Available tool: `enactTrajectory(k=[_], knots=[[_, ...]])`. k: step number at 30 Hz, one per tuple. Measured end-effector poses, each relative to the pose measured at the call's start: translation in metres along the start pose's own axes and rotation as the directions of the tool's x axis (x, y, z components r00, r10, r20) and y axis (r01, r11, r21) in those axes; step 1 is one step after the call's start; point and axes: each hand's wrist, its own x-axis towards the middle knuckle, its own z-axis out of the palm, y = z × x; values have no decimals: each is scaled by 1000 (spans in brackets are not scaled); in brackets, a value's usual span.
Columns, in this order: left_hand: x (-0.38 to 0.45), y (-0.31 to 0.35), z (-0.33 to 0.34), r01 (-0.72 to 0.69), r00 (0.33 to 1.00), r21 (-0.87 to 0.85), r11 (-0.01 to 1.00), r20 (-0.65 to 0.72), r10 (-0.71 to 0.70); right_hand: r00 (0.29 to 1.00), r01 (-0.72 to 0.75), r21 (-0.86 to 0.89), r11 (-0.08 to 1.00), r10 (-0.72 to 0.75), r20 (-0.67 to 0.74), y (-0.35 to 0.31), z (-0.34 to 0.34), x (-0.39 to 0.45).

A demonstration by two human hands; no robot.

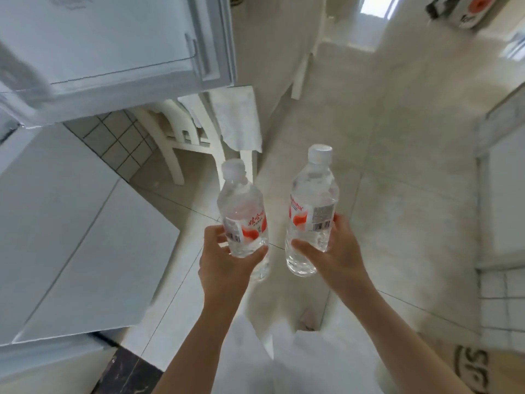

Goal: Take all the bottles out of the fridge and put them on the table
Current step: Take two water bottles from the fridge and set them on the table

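Observation:
Two clear water bottles with red-and-white labels and white caps are held upright over the tiled floor. My left hand (227, 263) grips the lower body of the left bottle (241, 206). My right hand (335, 251) grips the lower body of the right bottle (312, 200). The white fridge (71, 223) stands at the left, and its open door (113, 46) hangs at the upper left. The fridge's inside is out of sight, and no table top shows.
A white chair (181, 137) with a white cloth (238, 120) draped on it stands ahead, just past the fridge door. Pale floor tiles (397, 166) stretch ahead and to the right. A cardboard box (463, 9) sits at the top right.

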Motion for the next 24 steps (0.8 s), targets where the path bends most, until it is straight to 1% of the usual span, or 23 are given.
enactTrajectory(k=[2,7,11,15,19,24], knots=[[-9,11,39,-3,999,9,1000,40,3,999,-42,19,999,43,-33,19,-36,7],[-24,39,124,-25,990,13,1000,138,23,990,-94,33,995,97,-101,53,-113,27],[-29,57,170,-46,981,31,998,189,39,973,-162,86,983,173,-151,72,-155,43],[-22,74,202,-78,974,60,995,219,63,959,-194,107,975,211,-188,78,-179,66],[2,90,227,-110,963,75,991,253,87,950,-211,119,970,232,-210,77,-192,98],[63,116,248,-135,965,89,987,238,111,949,-202,126,971,226,-222,66,-196,160]])
